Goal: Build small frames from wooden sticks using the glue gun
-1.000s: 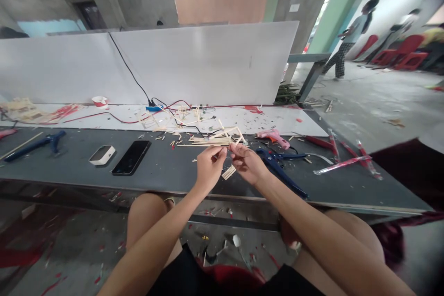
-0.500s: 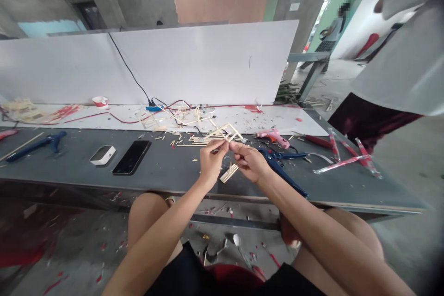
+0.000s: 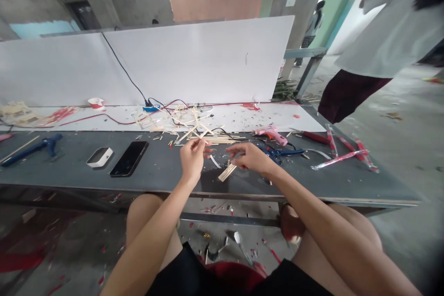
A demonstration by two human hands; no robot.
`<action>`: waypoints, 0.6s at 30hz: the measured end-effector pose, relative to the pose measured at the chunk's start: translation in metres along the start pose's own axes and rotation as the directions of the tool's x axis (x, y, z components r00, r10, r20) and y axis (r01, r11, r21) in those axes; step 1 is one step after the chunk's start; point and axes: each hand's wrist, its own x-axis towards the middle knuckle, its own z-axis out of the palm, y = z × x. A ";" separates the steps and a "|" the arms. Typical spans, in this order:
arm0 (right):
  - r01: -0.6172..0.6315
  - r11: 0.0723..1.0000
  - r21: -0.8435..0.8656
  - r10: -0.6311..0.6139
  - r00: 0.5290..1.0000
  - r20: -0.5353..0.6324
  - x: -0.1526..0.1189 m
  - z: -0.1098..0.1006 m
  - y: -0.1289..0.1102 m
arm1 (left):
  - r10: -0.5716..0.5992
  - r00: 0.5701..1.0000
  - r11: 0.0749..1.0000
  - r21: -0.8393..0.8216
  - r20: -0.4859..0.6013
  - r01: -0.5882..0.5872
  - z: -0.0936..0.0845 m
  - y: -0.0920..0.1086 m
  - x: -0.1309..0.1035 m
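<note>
The left grip [image 3: 192,161] is closed in a pinch, thumb against bent fingers, on the near end of a pale stick frame [image 3: 198,128], which slants up and away from it above the table [image 3: 166,169]. The right grip [image 3: 251,156] is partly open, palm down, its fingers curved and spread toward the left one with a gap between; I cannot make out anything held in it. Both forearms reach forward from the near edge, wrists over the table.

Just below the right fingertips lies a small bundle of short sticks [image 3: 226,173], partly covered by them, and a curved white strip [image 3: 215,162] lies between the hands. Beyond the hands, loose long sticks [image 3: 224,139] lie crosswise under a black cable. A pink glue gun [image 3: 273,135] lies beyond the right hand, and the right hand and wrist hide part of a blue-handled tool [image 3: 287,151]. Farther right are crossed red-and-clear wrapped pieces [image 3: 338,159]; to the left, a black phone [image 3: 129,159] and a small white device [image 3: 100,157]. A white panel [image 3: 187,62] stands across the back.
</note>
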 end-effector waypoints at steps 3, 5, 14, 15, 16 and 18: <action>0.060 0.984 -0.167 -0.043 0.994 0.103 0.001 0.003 0.004 | -0.018 0.999 1.000 -0.020 -0.027 0.017 -0.006 0.006 0.005; 0.134 0.950 -0.282 -0.107 0.988 0.108 0.002 0.008 0.004 | -0.018 0.999 1.000 -0.027 -0.051 0.016 -0.007 0.009 0.005; 0.187 0.866 -0.464 -0.266 0.958 -0.111 0.024 -0.014 0.012 | 0.041 0.999 0.999 0.017 0.020 -0.041 -0.008 0.006 0.001; 0.168 0.862 -0.479 -0.263 0.955 -0.138 0.028 -0.016 0.014 | 0.050 0.998 0.998 0.020 0.027 -0.051 -0.008 0.004 0.001; 0.150 0.857 -0.493 -0.258 0.953 -0.160 0.032 -0.018 0.016 | 0.060 0.998 0.998 0.020 0.030 -0.061 -0.007 0.002 0.001; 0.118 0.851 -0.512 -0.246 0.950 -0.190 0.039 -0.020 0.019 | 0.072 0.997 0.997 0.017 0.031 -0.073 -0.007 -0.001 0.001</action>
